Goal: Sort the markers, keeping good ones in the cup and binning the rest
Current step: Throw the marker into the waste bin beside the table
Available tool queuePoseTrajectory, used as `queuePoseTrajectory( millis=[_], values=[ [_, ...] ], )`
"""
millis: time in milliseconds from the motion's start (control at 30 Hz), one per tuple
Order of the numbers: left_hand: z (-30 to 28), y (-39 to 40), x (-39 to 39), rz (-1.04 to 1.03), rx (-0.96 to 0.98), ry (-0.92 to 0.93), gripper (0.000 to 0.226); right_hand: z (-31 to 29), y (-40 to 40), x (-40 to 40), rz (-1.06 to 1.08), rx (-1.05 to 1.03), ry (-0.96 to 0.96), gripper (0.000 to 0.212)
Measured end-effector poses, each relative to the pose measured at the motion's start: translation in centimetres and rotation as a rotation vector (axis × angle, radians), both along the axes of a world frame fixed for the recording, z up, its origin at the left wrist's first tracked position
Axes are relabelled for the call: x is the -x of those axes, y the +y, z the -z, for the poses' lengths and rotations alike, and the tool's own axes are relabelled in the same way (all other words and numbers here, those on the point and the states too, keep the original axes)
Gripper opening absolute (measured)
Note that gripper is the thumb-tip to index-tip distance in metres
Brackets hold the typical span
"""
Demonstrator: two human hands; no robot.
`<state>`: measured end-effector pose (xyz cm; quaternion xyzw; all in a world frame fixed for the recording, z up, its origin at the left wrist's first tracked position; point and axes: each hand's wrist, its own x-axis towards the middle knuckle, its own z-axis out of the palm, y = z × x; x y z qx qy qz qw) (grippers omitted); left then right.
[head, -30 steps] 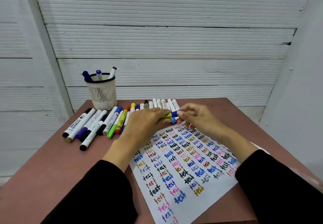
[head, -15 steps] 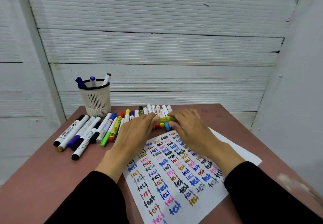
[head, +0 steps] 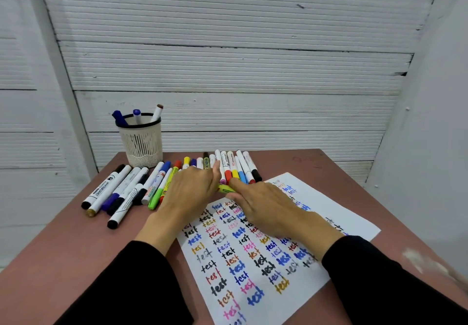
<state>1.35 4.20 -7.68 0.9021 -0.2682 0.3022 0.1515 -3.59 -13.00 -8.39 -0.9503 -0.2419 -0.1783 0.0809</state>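
With the left hand [head: 192,190] and right hand [head: 263,205] both pinching the yellow-green plastic marker [head: 226,188] mid-tabletop, pull its cap straight off, judging by the grip.

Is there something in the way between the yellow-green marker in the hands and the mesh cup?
The row of loose markers lies on the table between the yellow-green marker and the mesh cup. Lifted above them, nothing visible blocks it; the cup's mouth is open beside its three markers.
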Motion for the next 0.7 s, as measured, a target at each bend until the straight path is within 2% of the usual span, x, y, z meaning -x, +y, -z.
queuePoseTrajectory(
  millis=[133,200,267,367,467,600,700],
  values=[
    [-0.2,0.1,-0.1,-0.002,-0.054,-0.052,0.053,0.2,-0.2,0.0,-0.039,-0.126,0.11,0.037],
    [-0.1,-0.1,-0.2,-0.016,-0.009,-0.072,0.059,0.0,-0.4,0.0,-0.043,-0.252,0.152,0.028],
    [0.2,-0.5,-0.1,-0.006,0.021,-0.086,0.065,-0.4,-0.5,-0.4,0.023,-0.445,0.175,0.031],
    [0.1,-1.5,0.4,-0.004,0.019,-0.034,0.068,-1.7,-0.7,-1.0,0.151,-0.973,0.245,0.046],
    [0.3,-2.0,0.3,-0.045,0.068,0.072,0.058,-2.8,-1.5,-1.5,0.193,-1.465,0.296,0.053],
    [0.0,-2.1,0.8,0.008,0.301,0.214,0.06,-3.5,-3.2,-1.4,0.029,-1.981,0.327,0.052],
    [0.2,-2.2,0.3,0.061,0.396,0.304,0.063,-4.0,-4.0,-1.3,-0.078,-2.309,0.365,0.047]
  ],
)
